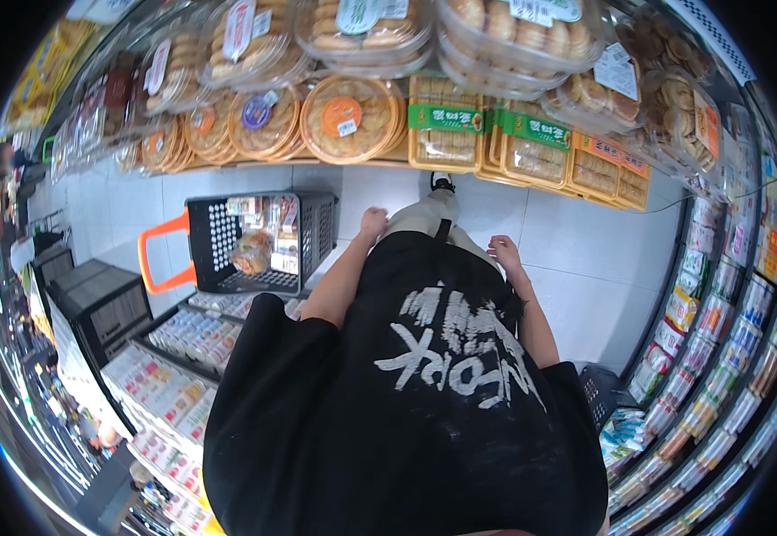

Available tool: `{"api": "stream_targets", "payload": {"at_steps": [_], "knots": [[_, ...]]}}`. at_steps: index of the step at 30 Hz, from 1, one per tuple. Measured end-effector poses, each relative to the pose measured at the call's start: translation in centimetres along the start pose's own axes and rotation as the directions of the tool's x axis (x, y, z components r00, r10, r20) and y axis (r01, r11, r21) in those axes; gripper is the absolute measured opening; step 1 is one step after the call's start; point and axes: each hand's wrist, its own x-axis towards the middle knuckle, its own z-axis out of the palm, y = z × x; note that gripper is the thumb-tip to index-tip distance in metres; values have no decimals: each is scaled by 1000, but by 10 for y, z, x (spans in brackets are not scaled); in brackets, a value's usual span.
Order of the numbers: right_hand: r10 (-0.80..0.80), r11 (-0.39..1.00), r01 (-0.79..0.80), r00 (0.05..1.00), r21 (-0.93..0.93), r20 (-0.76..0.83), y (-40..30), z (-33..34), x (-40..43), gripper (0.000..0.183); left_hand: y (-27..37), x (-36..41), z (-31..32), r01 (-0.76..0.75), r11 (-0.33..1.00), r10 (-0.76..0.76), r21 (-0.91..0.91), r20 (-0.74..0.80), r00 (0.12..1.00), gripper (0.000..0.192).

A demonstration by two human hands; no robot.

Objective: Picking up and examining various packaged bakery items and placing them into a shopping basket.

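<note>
My left hand [374,221] hangs beside my left thigh, its fingers loosely curled and partly hidden; I see nothing held in it. On the other side, my right hand [506,252] is empty, with the fingers a little apart. To my left on the floor is a black shopping basket [317,231] with an orange handle [154,242]. Inside it lie a bagged bread-like item [252,253] and several small packages [285,234]. In front of me a display holds round tubs of pastries [341,119] and yellow trays of pastries with green bands [446,144].
Clear plastic boxes of baked goods [365,37] are stacked higher on the display. Shelves of packaged goods [710,321] curve along my right. A dark basket [599,395] stands low by them. Stacked drink packs [174,375] and a dark cabinet [104,301] are at left.
</note>
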Motion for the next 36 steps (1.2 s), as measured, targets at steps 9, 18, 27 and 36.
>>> {"api": "stream_targets", "payload": {"at_steps": [9, 18, 27, 36], "knots": [[-7, 871, 48, 996, -489, 85, 158, 26, 60, 32, -137, -73, -53, -99, 984, 103, 151, -22, 994, 35], [-109, 942, 83, 992, -325, -63, 71, 62, 2, 21, -148, -60, -89, 201, 958, -143, 206, -263, 954, 41], [-39, 914, 9, 997, -405, -67, 31, 124, 0, 21, -111, -17, -157, -126, 991, 121, -48, -103, 987, 33], [-184, 799, 208, 978, -564, 100, -36, 253, -5, 30, -115, 16, -247, -15, 915, 15, -404, -3, 1000, 25]]}}
